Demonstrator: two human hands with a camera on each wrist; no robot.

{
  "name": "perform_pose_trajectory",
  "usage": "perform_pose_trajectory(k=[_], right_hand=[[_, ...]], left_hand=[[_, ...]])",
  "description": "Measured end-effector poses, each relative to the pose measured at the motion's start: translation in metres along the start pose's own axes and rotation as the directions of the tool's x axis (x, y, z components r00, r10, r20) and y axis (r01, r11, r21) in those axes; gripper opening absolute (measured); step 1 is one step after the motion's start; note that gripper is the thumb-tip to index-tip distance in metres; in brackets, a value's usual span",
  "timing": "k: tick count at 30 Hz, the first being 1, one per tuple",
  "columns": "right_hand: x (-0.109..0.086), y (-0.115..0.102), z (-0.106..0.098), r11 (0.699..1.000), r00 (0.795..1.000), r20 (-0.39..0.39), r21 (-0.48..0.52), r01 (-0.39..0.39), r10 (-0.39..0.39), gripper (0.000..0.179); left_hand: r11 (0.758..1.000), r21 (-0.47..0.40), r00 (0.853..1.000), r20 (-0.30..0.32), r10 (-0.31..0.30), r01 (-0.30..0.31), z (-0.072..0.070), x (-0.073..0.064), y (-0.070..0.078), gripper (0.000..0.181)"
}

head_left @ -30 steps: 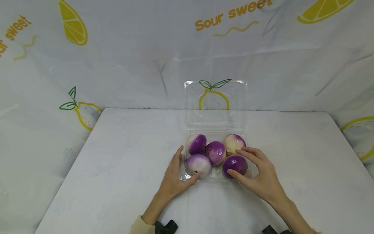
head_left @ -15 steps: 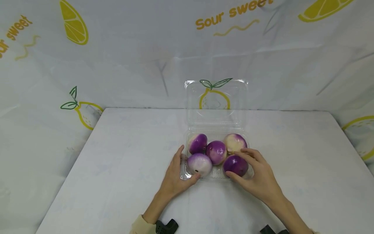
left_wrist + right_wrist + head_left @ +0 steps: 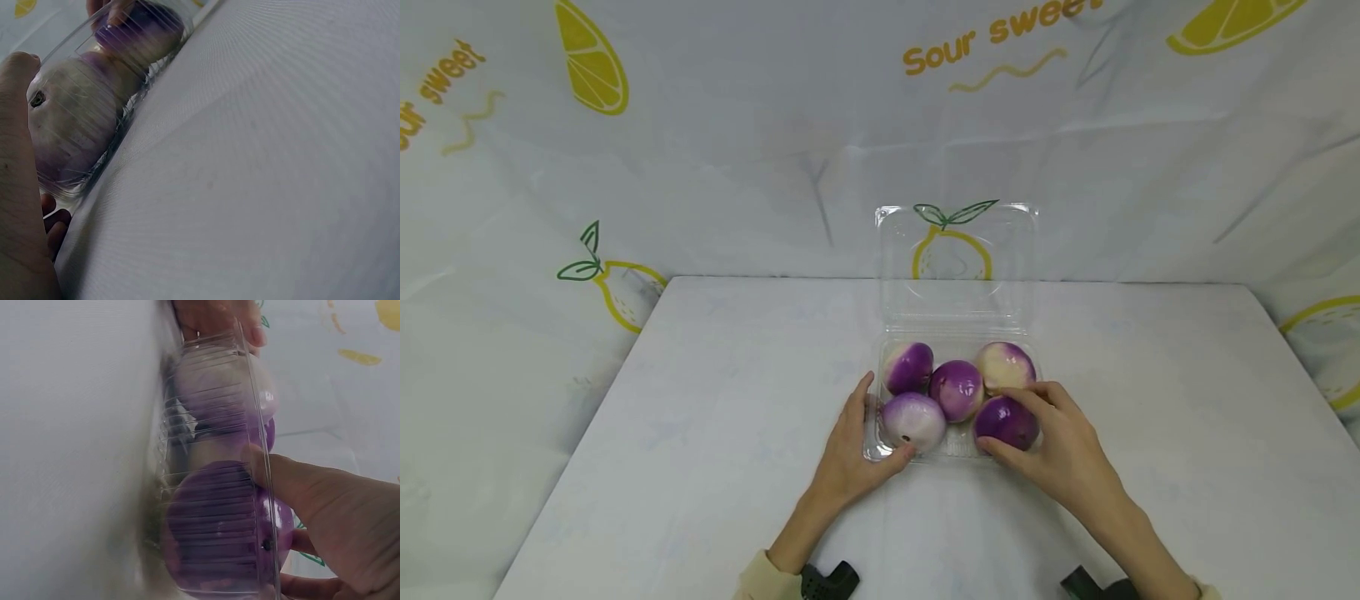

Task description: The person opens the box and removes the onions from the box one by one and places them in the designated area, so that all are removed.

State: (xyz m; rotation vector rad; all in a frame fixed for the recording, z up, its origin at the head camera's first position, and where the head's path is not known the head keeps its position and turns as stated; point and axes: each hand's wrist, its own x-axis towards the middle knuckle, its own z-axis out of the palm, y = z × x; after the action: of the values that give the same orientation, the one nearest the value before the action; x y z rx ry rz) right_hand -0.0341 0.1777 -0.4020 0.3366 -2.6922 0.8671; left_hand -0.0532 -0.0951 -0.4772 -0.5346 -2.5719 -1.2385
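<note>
A clear plastic clamshell box stands with its lid raised, holding several glossy purple-and-white onions. My left hand grips the box's left front corner, thumb at the front edge and fingers along the side. Just inside that corner lies a pale onion, its dark spot facing me. At the front right, my right hand holds a dark purple onion between thumb and fingers. The right wrist view shows that onion low in the box, behind the ribbed wall, with the thumb reaching over the rim.
The transparent lid leans up at the back against a white curtain printed with lemons. Behind the front pair sit a middle onion, a back-left onion and a back-right onion. Everything rests on a white table.
My right hand has drawn its fingers and thumb in closer around the dark purple onion. The left hand keeps its place on the box.
</note>
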Motion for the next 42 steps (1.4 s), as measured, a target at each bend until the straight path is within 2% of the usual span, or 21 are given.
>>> perform_pose_trajectory(k=[5,18,32,37,42], right_hand=[[0.001,0.000,0.001,1.000,1.000,0.006,-0.003,-0.005,0.005,0.059],[0.001,-0.003,0.001,0.999,0.999,-0.025,0.023,-0.025,0.026,0.057],[0.006,-0.007,-0.015,0.997,0.987,-0.148,0.046,0.064,-0.057,0.061],[0.006,-0.007,-0.014,0.996,0.984,-0.161,0.042,0.079,-0.071,0.061],[0.006,-0.004,-0.010,0.993,0.984,-0.161,0.080,0.091,-0.078,0.063]], left_hand=[[1.000,-0.010,1.000,0.010,-0.013,0.013,0.000,0.000,0.000,0.102],[1.000,-0.008,1.000,-0.012,0.021,-0.021,0.002,0.001,0.000,0.102],[0.998,0.005,0.998,-0.024,0.057,-0.057,0.001,0.002,0.000,0.101],[0.999,0.004,0.999,-0.019,0.048,-0.048,0.001,0.001,-0.001,0.101],[0.998,0.014,0.997,-0.037,0.069,-0.068,0.002,0.001,-0.002,0.100]])
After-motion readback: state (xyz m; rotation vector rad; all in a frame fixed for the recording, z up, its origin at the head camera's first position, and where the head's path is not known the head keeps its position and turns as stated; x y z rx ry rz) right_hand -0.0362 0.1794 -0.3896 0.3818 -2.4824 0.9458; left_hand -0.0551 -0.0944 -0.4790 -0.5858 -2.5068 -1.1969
